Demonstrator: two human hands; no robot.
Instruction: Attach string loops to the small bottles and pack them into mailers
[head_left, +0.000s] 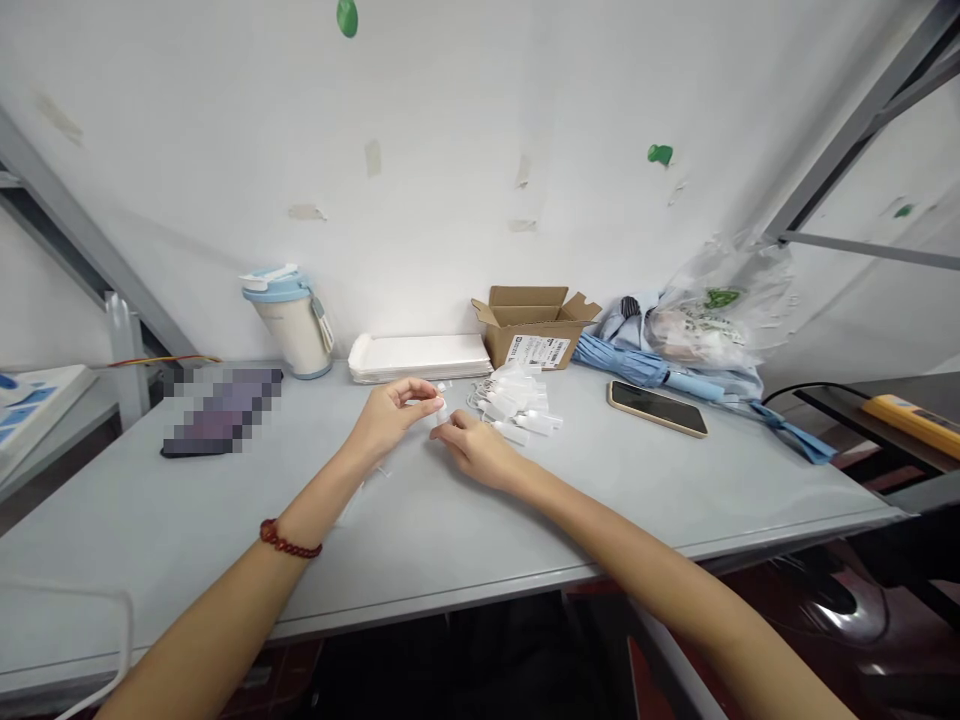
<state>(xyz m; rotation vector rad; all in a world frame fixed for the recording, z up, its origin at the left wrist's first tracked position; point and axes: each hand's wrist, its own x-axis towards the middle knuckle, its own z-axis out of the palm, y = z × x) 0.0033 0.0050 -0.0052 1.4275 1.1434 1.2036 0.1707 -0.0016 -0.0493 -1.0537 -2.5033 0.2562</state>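
Over the middle of the desk, my left hand [401, 408] pinches the upper end of a small translucent white plastic bottle [442, 405]. Fingers of my right hand [472, 445] are closed round its lower end. The fingers partly cover the bottle, so its cap is hard to make out. Just beyond my right hand lies a heap of similar translucent bottles [517, 400] with white parts. Small clear plastic bits [384, 471] lie on the desk near my left wrist.
Along the wall stand a cream tumbler with a blue lid [289, 320], a stack of white trays [420, 357] and an open cardboard box [532, 330]. To the right are a folded blue umbrella [622, 358], a plastic bag [720, 310] and a phone [656, 408]. A pixelated dark object [221, 410] lies left.
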